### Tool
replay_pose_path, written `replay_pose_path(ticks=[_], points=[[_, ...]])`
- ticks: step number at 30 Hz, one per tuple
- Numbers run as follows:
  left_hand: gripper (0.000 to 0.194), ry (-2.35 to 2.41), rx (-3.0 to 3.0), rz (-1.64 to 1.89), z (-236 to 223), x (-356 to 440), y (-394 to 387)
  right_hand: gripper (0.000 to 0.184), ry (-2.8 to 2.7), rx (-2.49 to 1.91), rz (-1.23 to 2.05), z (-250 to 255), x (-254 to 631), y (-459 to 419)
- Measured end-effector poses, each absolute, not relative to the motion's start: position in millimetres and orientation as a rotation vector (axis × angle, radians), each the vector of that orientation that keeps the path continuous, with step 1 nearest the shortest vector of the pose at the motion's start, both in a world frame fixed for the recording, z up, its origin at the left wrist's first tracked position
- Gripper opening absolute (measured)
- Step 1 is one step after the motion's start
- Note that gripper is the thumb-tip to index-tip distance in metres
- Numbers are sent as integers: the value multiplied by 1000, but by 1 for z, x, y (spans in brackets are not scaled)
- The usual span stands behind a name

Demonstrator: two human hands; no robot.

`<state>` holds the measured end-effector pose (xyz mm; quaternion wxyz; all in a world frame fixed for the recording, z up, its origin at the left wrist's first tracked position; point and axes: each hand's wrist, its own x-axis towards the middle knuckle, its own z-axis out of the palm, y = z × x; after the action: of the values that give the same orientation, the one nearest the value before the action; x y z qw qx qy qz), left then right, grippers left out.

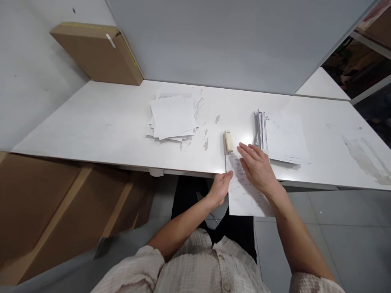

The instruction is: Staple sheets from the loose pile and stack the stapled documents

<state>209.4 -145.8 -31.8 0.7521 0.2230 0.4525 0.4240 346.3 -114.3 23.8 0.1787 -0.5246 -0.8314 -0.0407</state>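
A sheet of paper (244, 199) with handwriting on it hangs partly over the desk's front edge; whether it is one sheet or several I cannot tell. My left hand (220, 188) pinches its left edge, thumb on top. Over the upper right of the paper lies my right hand (256, 166), fingers stretched out and palm down. A cream stapler (228, 141) rests on the desk at the paper's upper left corner, just beyond my right fingertips. Neither hand is on the stapler.
To the left on the white desk (116, 122) sits a loose stack of papers (174, 116). Another paper stack (287, 136), with a thick bound-looking left edge, lies right. A cardboard box (97, 55) leans in the back left corner. More cardboard (61, 211) stands below the desk at left.
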Motion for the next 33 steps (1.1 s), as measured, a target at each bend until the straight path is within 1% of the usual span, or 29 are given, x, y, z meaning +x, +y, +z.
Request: replay_pose_path(ticks=[4,11,25,30,33], points=[[41,961,476,935,-31,212,-145,45,-2576,-1513,-149,18,334,-95],[40,974,455,938,-32,211,-145,55,-2611,-1572,-68,17,331,-94],[37,977,499,957,-36,211,-145,58,-2578,-1620,-7,11,327,-99],[41,1006,601,963,-38,211,-145,59,-2570,-1668,57,18,326,-97],[45,1015,664,965,-41,209,-149,56,-2512,-1622,131,25,328,-99]])
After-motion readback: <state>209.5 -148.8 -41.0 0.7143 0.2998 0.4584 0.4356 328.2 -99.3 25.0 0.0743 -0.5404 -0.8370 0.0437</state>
